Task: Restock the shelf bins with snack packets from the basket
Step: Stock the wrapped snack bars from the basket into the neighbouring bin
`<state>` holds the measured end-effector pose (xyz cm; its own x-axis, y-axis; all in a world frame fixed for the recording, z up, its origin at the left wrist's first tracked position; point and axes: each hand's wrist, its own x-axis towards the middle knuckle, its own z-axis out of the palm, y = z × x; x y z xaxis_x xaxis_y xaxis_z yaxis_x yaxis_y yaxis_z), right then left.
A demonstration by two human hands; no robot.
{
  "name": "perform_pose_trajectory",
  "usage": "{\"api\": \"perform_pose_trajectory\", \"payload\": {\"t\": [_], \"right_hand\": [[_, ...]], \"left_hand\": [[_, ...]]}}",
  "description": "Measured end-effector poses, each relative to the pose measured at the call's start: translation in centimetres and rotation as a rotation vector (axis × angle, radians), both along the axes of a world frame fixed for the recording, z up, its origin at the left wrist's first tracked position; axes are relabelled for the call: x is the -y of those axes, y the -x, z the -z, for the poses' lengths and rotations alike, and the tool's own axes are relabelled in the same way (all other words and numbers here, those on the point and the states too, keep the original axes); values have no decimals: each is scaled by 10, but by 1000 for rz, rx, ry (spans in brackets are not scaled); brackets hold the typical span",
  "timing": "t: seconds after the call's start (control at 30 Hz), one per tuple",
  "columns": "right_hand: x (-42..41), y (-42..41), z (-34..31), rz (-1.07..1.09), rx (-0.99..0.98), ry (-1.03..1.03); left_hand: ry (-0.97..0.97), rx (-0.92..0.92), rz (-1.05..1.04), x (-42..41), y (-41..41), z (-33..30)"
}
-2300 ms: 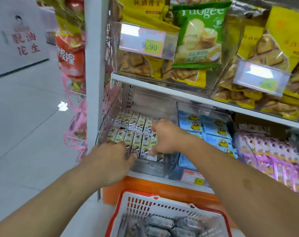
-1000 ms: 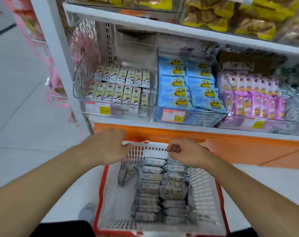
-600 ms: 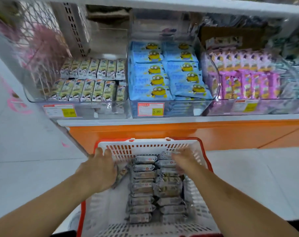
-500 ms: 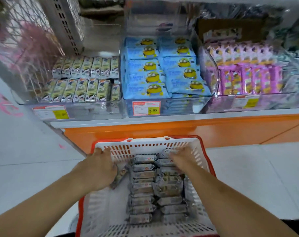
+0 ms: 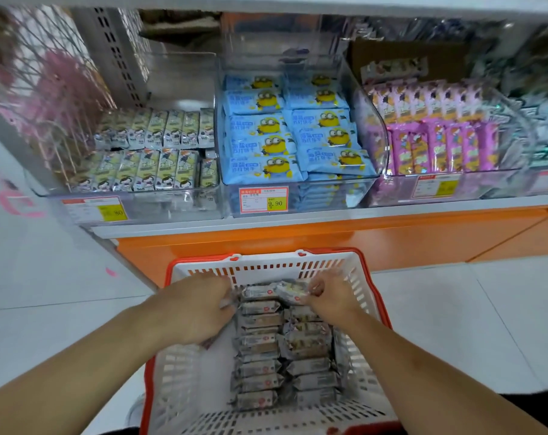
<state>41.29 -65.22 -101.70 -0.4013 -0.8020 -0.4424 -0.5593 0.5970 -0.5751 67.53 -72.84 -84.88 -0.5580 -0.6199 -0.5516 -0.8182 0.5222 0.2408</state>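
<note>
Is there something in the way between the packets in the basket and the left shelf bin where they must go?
Nothing visible does. The left bin is open on top, above and beyond the basket. Both hands, left and right, are already on the packets.

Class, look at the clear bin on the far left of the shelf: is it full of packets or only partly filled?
Partly filled. The left bin holds two rows of packets at the front; bare space shows behind them.

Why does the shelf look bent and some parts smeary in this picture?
Head view: the wide-angle lens bows the shelf edge and stretches the corners. The right hand and left hand over the basket are slightly motion-blurred. The clear bins catch glare, and the far left and right edges go soft.
</note>
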Motion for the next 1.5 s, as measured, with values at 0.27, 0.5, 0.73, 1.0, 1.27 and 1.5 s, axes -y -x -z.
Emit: {"api": "perform_pose_trajectory", "payload": {"t": [0.27, 0.5, 0.73, 1.0, 1.27, 1.5], "right_hand": [[35, -36, -165, -513, 232, 113], [39, -55, -254, -586, 217, 221], [59, -75, -259, -380, 364, 410], [86, -86, -264, -236, 362, 548], [105, -88, -279, -562, -201, 595], [114, -82, -266, -607, -216, 539]], "left_hand": [[18, -144, 154, 7, -14, -57], [-166, -423, 28, 33, -31, -53], [39, -642, -40, 24, -33, -100], [327, -635, -99, 53, -31, -123], [445, -443, -185, 132, -14, -128], [294, -342, -133, 170, 6, -88]]}}
